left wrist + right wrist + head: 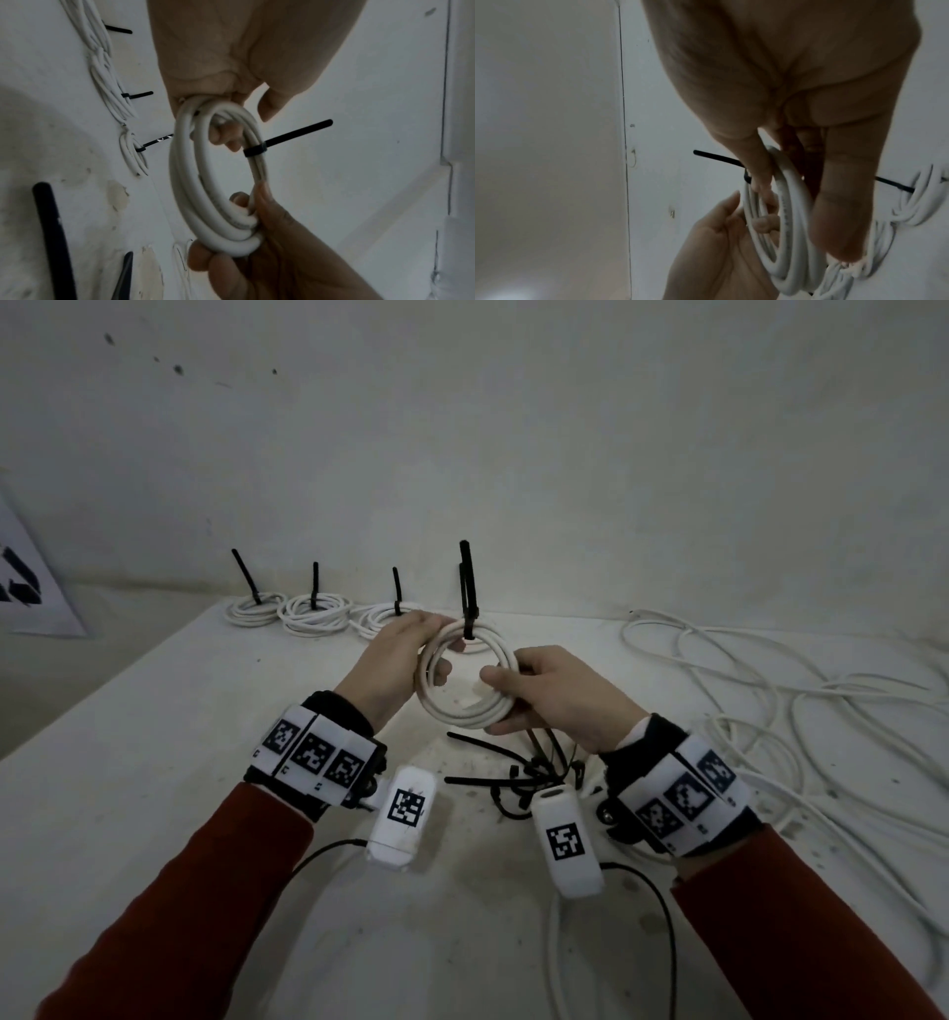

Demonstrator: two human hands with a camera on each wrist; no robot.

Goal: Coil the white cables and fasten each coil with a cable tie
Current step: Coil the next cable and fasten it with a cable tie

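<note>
Lying nearest on the white counter (154, 762), a heap of loose black cable ties (518, 778) sits between the two wrists, just below the hands. Above that heap both hands hold up one white cable coil (464, 680), clear of the counter. The left hand (395, 660) grips the coil's left side, its fingers (221, 134) curled through the ring and the thumb outside it. The right hand (560, 695) pinches the coil's lower right side, thumb across the front of the strands and fingers (213, 261) wrapped behind. A black cable tie (468, 588) is cinched around the top of the coil, and its long free tail stands straight up. To the right, loose white cables (770, 701) sprawl in open loops across the counter. Farther back, near the rear edge, three finished coils (313, 611) lie in a row side by side, each bound with a black tie whose tail points upward. A fourth coil seems to lie behind the held one, mostly hidden. Beyond them rises a pale wall (513, 428), with a printed sheet (31, 588) leaning at its left.
</note>
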